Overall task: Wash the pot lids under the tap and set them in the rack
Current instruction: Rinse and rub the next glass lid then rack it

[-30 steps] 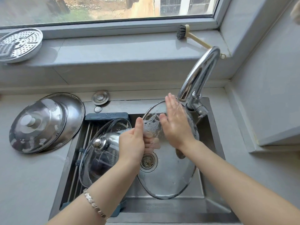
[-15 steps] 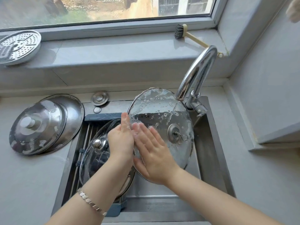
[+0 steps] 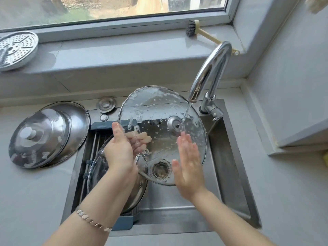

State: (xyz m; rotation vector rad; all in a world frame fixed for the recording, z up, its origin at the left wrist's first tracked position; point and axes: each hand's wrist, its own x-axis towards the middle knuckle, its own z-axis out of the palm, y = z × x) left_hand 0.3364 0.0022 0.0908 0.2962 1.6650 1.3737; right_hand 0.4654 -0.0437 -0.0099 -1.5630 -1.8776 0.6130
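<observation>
- Sink (image 3: 229, 157): steel, set in a grey counter, with a rack (image 3: 95, 139) laid across its left side.
- Glass lid (image 3: 156, 110): soapy, held tilted over the sink, water landing by its centre fitting.
- Steel lids (image 3: 48, 134): two stacked on the counter, left of the sink.
- Second glass lid (image 3: 97, 167): lying in the rack, under the left wrist.
- Tap (image 3: 213, 68): running, at the sink's far right.
- Left hand (image 3: 120, 150): grasping the held lid's left rim, fingers behind the glass.
- Right hand (image 3: 188, 166): flat, fingers straight, against the lid's near right part.
- Brush (image 3: 192, 29): on the sill, far right.
</observation>
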